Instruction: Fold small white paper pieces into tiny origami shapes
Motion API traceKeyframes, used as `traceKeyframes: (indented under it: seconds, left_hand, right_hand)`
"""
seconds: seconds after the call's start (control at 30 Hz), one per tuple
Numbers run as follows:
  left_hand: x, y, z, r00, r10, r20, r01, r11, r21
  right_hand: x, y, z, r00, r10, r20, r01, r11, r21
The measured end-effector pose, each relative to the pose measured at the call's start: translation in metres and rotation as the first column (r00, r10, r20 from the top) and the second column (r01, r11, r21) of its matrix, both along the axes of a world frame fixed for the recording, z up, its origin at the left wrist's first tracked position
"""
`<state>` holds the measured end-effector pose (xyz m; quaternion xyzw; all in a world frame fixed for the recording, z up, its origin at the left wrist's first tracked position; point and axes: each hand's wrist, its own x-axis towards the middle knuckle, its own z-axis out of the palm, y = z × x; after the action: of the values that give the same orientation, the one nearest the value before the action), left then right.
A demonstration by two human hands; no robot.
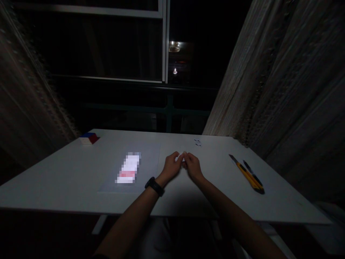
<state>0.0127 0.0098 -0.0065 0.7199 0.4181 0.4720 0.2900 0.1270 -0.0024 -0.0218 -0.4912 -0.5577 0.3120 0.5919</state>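
Over the middle of the white table (81, 172), my left hand (171, 167) and my right hand (193, 166) meet at the fingertips. Both are closed in a pinch. A small pale bit shows between them, too small and dim to name. A dark watch (154, 186) is on my left wrist. Left of my hands, a lit phone (128, 167), its screen blurred out, lies on a pale sheet of paper (151, 158). Beyond my right hand are two small pieces with dark marks (197, 143).
At the right lie a yellow utility knife (246, 174) with its blade out and a dark pen (252, 171) beside it. A puzzle cube (88, 138) stands at the far left corner. Curtains (234, 72) hang on both sides of a dark window (107, 46).
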Motion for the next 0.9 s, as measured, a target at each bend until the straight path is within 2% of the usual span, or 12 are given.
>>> traceKeyframes:
  seconds: [0.13, 0.3, 0.4, 0.5, 0.63, 0.7, 0.9]
  left_hand:
    - [0.000, -0.001, 0.000, 1.000, -0.001, -0.003, 0.001, 1.000, 0.013]
    - [-0.001, -0.004, 0.004, 1.000, -0.016, 0.011, 0.016, 0.999, 0.032]
    - [-0.001, -0.004, 0.005, 1.000, -0.020, 0.022, 0.020, 0.999, 0.035]
    - [-0.001, -0.002, 0.004, 0.999, -0.036, 0.038, 0.036, 0.999, 0.007]
    - [-0.001, 0.000, 0.002, 0.994, -0.104, 0.046, 0.106, 0.993, -0.043]
    - [0.000, 0.000, 0.001, 0.990, -0.140, 0.033, 0.142, 0.988, -0.063]
    - [-0.001, -0.004, 0.006, 0.983, -0.184, -0.013, 0.183, 0.980, -0.083]
  right_hand:
    - [-0.001, -0.002, 0.002, 0.994, -0.079, 0.076, 0.074, 0.995, 0.067]
    - [-0.001, -0.003, 0.004, 0.989, -0.121, 0.082, 0.113, 0.989, 0.095]
    - [-0.003, -0.003, 0.003, 0.995, -0.099, 0.031, 0.097, 0.993, 0.066]
    - [-0.003, -0.001, 0.001, 0.997, -0.024, -0.076, 0.025, 1.000, 0.012]
    - [0.001, 0.002, -0.002, 0.982, 0.009, -0.191, -0.019, 0.998, -0.052]
    - [0.004, 0.002, -0.001, 0.983, 0.003, -0.182, -0.012, 0.998, -0.054]
    - [0.014, 0.003, 0.009, 0.999, 0.043, -0.031, -0.041, 0.997, 0.069]
